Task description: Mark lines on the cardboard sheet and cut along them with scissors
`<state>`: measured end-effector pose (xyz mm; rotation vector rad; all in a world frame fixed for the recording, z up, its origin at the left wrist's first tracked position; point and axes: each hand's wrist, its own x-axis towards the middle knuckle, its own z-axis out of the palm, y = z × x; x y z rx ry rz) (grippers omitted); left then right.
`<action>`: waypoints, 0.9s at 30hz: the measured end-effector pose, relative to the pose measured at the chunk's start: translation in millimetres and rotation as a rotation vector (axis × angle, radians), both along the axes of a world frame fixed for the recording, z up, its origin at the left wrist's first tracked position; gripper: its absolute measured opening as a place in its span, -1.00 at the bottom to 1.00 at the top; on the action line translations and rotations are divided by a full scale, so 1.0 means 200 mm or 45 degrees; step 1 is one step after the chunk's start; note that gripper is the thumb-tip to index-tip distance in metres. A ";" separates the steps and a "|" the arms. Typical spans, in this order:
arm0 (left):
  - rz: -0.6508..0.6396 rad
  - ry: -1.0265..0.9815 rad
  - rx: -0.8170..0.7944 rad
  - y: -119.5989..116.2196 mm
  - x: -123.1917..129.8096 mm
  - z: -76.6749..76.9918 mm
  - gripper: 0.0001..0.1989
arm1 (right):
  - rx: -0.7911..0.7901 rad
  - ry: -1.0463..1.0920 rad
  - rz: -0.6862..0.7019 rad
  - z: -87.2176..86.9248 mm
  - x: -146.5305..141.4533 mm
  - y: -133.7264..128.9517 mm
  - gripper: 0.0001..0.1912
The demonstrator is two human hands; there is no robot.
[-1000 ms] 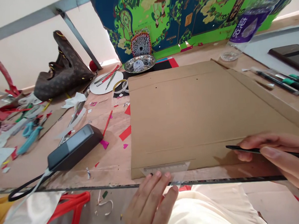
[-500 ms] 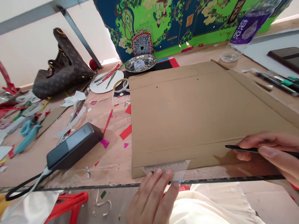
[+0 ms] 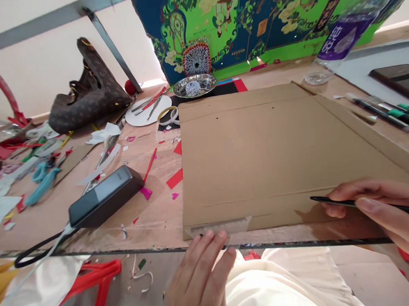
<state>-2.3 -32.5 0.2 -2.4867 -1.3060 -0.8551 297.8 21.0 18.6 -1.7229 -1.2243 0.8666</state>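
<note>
A large brown cardboard sheet [image 3: 259, 149] lies on the table before me. At its near left edge is a clear triangular set square [image 3: 226, 226], its ruled side on the cardboard. My left hand [image 3: 201, 273] holds it at the table's edge, fingertips on top; they cover its lower part. My right hand [image 3: 374, 207] grips a slim black pen [image 3: 335, 202] over the near right of the cardboard. The pen's tip points left, and I cannot tell whether it touches the sheet. Faint lines run across the cardboard near its front.
A dark power bank [image 3: 106, 196] with a cable lies left of the cardboard, among paper scraps and blue-handled scissors [image 3: 42, 181]. Behind stand a metal dish [image 3: 195, 86], a brown handbag [image 3: 86, 98] and a purple-labelled bottle [image 3: 343, 38]. Several pens [image 3: 382, 110] and a phone [image 3: 399, 83] lie at right.
My left hand and the set square have slid left along the near edge of the cardboard. My right hand stays almost where it was with the pen. The view has shifted slightly.
</note>
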 end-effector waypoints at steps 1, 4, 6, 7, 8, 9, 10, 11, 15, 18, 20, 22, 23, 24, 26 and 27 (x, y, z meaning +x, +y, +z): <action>0.000 -0.004 -0.001 0.00 0.00 0.00 -0.74 | 0.011 0.007 0.010 -0.01 0.01 0.00 -0.66; -0.001 -0.015 -0.002 0.00 0.00 0.00 -0.76 | 0.060 0.002 0.008 -0.01 -0.01 0.00 -0.67; 0.005 -0.008 -0.010 0.00 0.00 0.01 -0.78 | 0.088 -0.004 -0.013 0.03 -0.06 -0.01 -0.71; 0.008 0.000 -0.015 0.00 0.00 0.01 -0.79 | 0.097 -0.017 -0.015 0.06 -0.10 -0.01 -0.72; 0.016 -0.001 -0.018 0.00 0.00 0.01 -0.79 | 0.105 -0.043 -0.009 0.09 -0.14 -0.02 -0.74; 0.025 -0.005 -0.022 0.00 0.00 0.01 -0.78 | 0.109 -0.078 0.012 0.12 -0.18 -0.02 -0.76; 0.033 -0.011 -0.027 0.00 0.00 0.01 -0.78 | 0.109 -0.114 0.053 0.14 -0.22 -0.03 -0.78; 0.041 -0.016 -0.033 0.00 0.00 0.01 -0.78 | 0.104 -0.141 0.116 0.17 -0.25 -0.03 -0.81; 0.070 -0.067 -0.047 -0.02 0.01 0.01 -0.78 | 0.061 -0.207 0.472 0.23 -0.37 0.01 -0.90; 0.079 -0.085 -0.034 -0.02 0.02 0.01 -0.80 | 0.105 -0.237 0.804 0.27 -0.48 0.09 -0.92; 0.090 -0.096 -0.009 -0.02 0.03 0.01 -0.83 | 0.147 -0.156 1.070 0.29 -0.57 0.15 -0.90; 0.113 -0.141 0.023 -0.02 0.04 0.02 -0.85 | 0.094 -0.062 1.288 0.29 -0.67 0.21 -0.87; 0.124 -0.165 0.037 -0.01 0.04 0.02 -0.85 | 0.036 -0.028 1.351 0.29 -0.71 0.23 -0.87; 0.137 -0.183 0.042 -0.01 0.04 0.03 -0.84 | -0.030 -0.017 1.399 0.28 -0.75 0.25 -0.87; 0.157 -0.182 0.019 -0.01 0.05 0.03 -0.83 | -0.088 -0.032 1.423 0.26 -0.81 0.28 -0.89; 0.162 -0.176 0.014 -0.01 0.05 0.03 -0.82 | -0.078 -0.053 1.427 0.24 -0.83 0.29 -0.89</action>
